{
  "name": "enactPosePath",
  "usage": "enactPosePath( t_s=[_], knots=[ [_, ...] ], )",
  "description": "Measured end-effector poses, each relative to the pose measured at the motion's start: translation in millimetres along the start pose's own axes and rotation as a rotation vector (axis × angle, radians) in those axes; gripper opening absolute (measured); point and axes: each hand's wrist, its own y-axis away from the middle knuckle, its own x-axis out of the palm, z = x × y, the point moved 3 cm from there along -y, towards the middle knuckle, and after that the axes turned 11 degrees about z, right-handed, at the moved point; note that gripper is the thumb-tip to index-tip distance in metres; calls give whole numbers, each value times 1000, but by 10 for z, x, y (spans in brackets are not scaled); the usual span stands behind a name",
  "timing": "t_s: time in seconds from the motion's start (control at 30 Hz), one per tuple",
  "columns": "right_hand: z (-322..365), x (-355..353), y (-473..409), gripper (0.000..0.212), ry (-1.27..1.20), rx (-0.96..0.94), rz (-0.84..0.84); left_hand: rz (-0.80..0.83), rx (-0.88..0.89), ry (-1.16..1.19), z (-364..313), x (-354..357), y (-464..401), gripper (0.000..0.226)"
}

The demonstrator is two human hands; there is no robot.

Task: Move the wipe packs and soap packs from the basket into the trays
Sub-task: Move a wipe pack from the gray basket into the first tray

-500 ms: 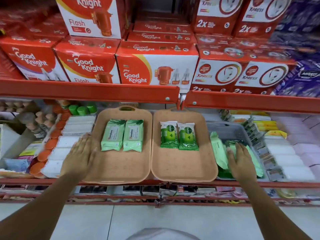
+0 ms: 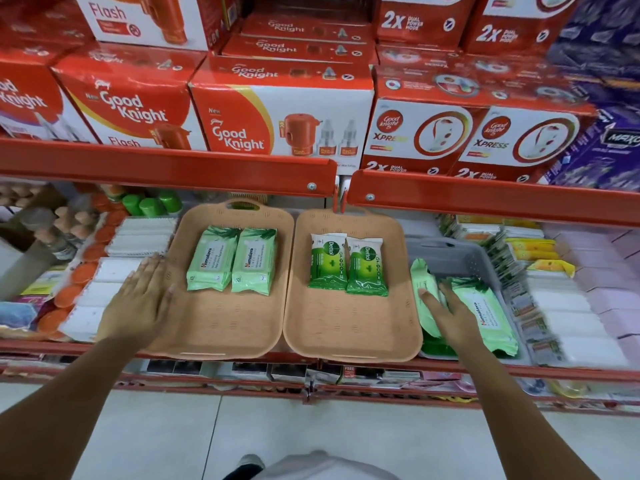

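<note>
Head view: two tan trays sit side by side on a store shelf (image 2: pixel 242 367). The left tray (image 2: pixel 221 327) holds two pale green wipe packs (image 2: pixel 232 259) lying flat and touching each other near its far end. The right tray (image 2: pixel 346 330) holds two darker green soap packs (image 2: pixel 348 265), also touching, the right one slightly overlapping the left.

Just right of the trays stands a grey basket (image 2: pixel 460 252); its near rim is cut off behind its contents and the person's arm. Inside lie more wipe packs: one (image 2: pixel 420 289) tilted up against the basket's left wall and one (image 2: pixel 485 313) flat with its label up. A darker green edge (image 2: pixel 433 348) shows beneath them; what it belongs to cannot be told.

The left hand (image 2: pixel 138 299) lies flat, fingers spread, its grip open and empty, on the left tray's outer rim and the white packets (image 2: pixel 114 271) beside it. The right hand (image 2: pixel 450 310) rests with fingers spread over the packs in the basket, grip open, not closed around either; the palm hides what lies under it.

Red boxes (image 2: pixel 280 112) fill the shelf above. Goods at the far left and right edges are blurred.
</note>
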Motion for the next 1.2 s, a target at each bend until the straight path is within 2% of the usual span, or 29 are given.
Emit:
enactPosePath(
  t_s=[0.17,0.3,0.4,0.53,0.63,0.73,0.97,1.1,1.2],
  knots=[
    [54,-52,46,59,-20,-14,-71,-4,-9,2,-27,14,27,71],
    [324,12,224,53,-8,-173,-168,-2,-7,10,-68,29,50,72],
    [628,217,382,49,99,-304,-183,0,-15,18,-84,53,71,70],
    [1097,775,633,59,378,-478,-78,3,2,27,-130,47,56,66],
    [1429,1368,751,76,399,-546,94,12,13,22,-137,72,29,63],
    [1730,1944,745,67,502,-584,167,18,10,24,-105,70,9,60],
    [1913,2928,613,62,716,-458,305,13,14,25,-27,79,-14,57],
    [1887,3148,662,69,860,-465,359,-20,7,46,19,48,-8,57],
    [1896,3142,644,71,868,-498,375,-20,13,56,48,30,0,56]
  ],
)
